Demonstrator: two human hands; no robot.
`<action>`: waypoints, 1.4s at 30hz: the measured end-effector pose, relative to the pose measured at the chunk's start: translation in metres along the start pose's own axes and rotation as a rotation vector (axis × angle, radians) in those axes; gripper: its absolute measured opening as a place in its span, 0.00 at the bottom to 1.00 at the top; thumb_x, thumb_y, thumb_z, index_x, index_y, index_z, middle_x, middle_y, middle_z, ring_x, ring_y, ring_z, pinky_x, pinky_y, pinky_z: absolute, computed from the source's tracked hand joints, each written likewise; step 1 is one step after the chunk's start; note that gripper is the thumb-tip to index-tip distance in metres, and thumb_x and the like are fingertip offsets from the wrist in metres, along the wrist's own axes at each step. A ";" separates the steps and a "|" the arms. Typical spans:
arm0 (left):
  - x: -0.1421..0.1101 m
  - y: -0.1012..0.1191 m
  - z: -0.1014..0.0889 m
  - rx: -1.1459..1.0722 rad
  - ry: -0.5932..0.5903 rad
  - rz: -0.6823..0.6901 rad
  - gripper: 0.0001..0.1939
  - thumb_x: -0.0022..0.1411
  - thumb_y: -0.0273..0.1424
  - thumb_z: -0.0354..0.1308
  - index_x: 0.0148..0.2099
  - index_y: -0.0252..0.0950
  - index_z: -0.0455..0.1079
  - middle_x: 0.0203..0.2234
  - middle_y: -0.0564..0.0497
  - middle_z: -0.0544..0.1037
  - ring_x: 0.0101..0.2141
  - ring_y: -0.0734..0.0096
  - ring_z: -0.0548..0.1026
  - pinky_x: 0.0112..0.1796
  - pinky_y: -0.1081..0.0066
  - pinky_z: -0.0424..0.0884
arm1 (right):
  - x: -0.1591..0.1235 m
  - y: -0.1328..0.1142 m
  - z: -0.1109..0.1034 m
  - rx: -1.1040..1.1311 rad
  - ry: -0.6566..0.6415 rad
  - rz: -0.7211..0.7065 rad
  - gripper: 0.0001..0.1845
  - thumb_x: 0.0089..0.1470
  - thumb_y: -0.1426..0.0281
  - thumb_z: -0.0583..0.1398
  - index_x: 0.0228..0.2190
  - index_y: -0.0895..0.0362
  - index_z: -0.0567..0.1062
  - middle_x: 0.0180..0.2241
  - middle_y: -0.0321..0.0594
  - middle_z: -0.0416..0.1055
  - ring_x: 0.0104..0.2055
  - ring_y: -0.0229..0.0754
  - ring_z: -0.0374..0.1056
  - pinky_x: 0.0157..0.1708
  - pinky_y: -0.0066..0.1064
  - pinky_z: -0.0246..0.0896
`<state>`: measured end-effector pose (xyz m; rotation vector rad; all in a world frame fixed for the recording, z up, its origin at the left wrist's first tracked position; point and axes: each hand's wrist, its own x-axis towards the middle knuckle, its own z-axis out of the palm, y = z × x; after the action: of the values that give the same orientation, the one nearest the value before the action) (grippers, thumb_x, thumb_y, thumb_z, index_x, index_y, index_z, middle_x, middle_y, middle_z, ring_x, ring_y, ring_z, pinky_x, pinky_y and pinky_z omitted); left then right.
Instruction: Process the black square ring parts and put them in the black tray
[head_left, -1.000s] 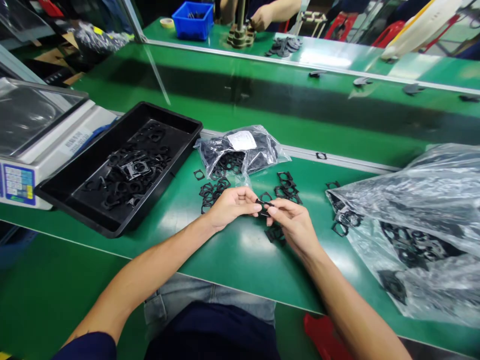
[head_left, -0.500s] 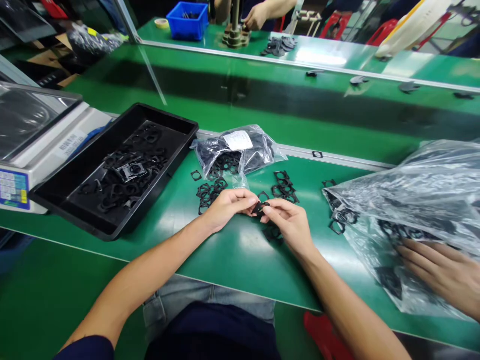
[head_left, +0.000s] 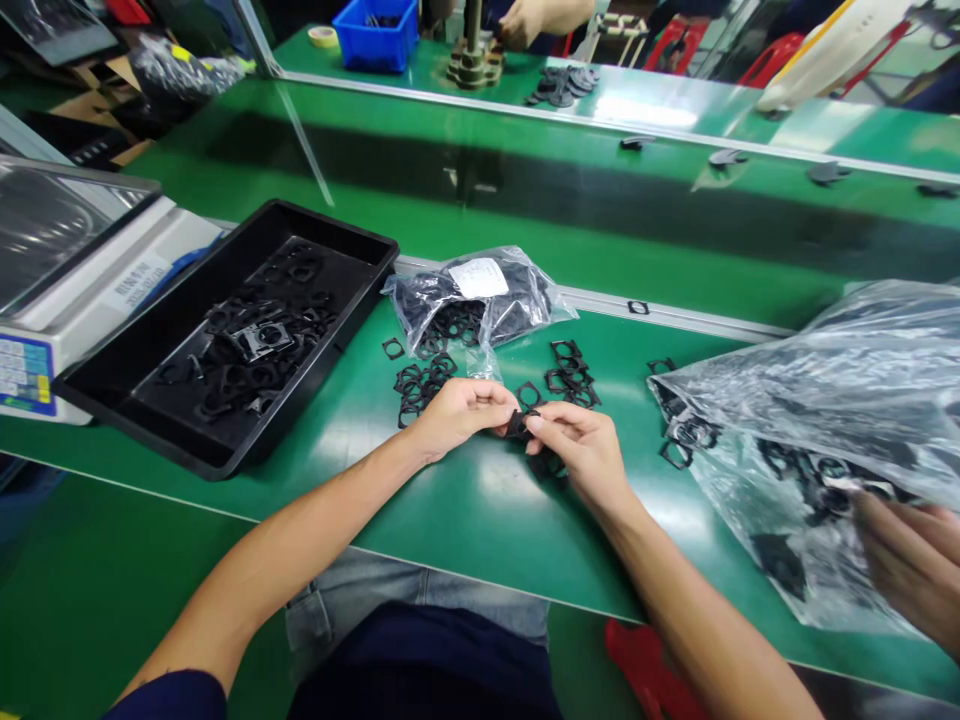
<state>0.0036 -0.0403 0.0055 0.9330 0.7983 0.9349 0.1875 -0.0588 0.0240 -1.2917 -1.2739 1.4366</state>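
Observation:
Above the green table, my left hand [head_left: 466, 412] and my right hand [head_left: 581, 440] meet and pinch a small black plastic part [head_left: 517, 424] between their fingertips. The fingers cover much of it, so its full shape is hidden. Black square ring frames [head_left: 426, 385] lie in a loose pile just left of my left hand. More black frames [head_left: 571, 374] are heaped beyond my right hand, and several dark pieces [head_left: 547, 465] lie partly under it. Behind both hands rests a clear plastic bag [head_left: 517, 290] of black parts with a white label.
A black tray [head_left: 345, 335] of black parts stands left, beside a scale [head_left: 105, 290]. At right, a co-worker's hand [head_left: 911, 560] reaches at a large clear bag [head_left: 832, 390] of frames. A metal rail [head_left: 697, 322] crosses behind. Beyond it are a blue bin [head_left: 375, 38] and another person's hand [head_left: 536, 20].
My hands stay almost in place, with the black part turned slightly between the fingertips. The co-worker's hand at right has drawn back to the right, uncovering more frames in the bag.

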 end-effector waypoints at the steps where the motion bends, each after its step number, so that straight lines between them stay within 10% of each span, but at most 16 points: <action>1: 0.000 -0.001 0.000 -0.007 -0.002 0.008 0.19 0.49 0.43 0.73 0.31 0.31 0.77 0.23 0.51 0.77 0.26 0.73 0.74 0.33 0.71 0.71 | 0.000 0.000 0.000 -0.004 0.006 -0.001 0.22 0.43 0.50 0.73 0.26 0.56 0.78 0.17 0.35 0.73 0.19 0.38 0.69 0.23 0.30 0.66; 26: 0.001 -0.003 0.002 0.027 0.029 0.043 0.20 0.50 0.39 0.74 0.38 0.31 0.74 0.29 0.51 0.79 0.29 0.74 0.78 0.36 0.72 0.74 | 0.004 0.004 -0.002 0.036 0.075 -0.049 0.21 0.41 0.52 0.74 0.28 0.55 0.79 0.22 0.35 0.74 0.23 0.40 0.73 0.28 0.32 0.73; 35: -0.003 -0.003 0.004 0.198 0.096 0.211 0.11 0.55 0.34 0.68 0.36 0.34 0.72 0.24 0.55 0.74 0.27 0.78 0.73 0.31 0.76 0.67 | -0.003 0.002 0.001 -0.169 0.112 -0.320 0.13 0.51 0.56 0.70 0.32 0.52 0.82 0.36 0.41 0.76 0.36 0.42 0.73 0.35 0.33 0.74; 42: -0.001 -0.006 0.004 0.176 0.061 0.144 0.14 0.56 0.37 0.69 0.38 0.34 0.70 0.26 0.53 0.76 0.29 0.74 0.79 0.34 0.75 0.72 | 0.003 0.006 -0.004 0.020 0.034 -0.111 0.19 0.47 0.54 0.73 0.35 0.54 0.81 0.28 0.37 0.77 0.29 0.40 0.73 0.34 0.33 0.74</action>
<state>0.0088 -0.0447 0.0019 1.1316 0.8843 1.0336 0.1909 -0.0562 0.0174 -1.2082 -1.2857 1.3412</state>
